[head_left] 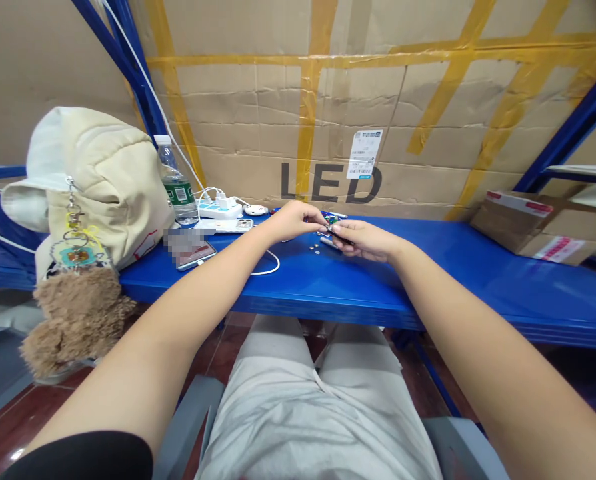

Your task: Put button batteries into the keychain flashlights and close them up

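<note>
My left hand (298,221) reaches in over the blue table, its thumb and fingers pinched together at the near end of a small dark object (343,235). What, if anything, sits in that pinch is too small to make out. My right hand (368,240) is closed around the dark object, the fingertips of both hands almost meeting. Just under the right fingers lies a silvery, tube-like piece (329,244). Several tiny round pieces (315,249) rest on the table in front of the hands. Behind the fingers, small colourful items (332,218) are partly hidden.
A cream bag (113,167) with a fluffy brown charm (81,313) stands at the left. Beside it are a water bottle (177,187), a white power strip (221,209), phones (228,226) and a white cable (273,268). A cardboard box (543,220) sits right.
</note>
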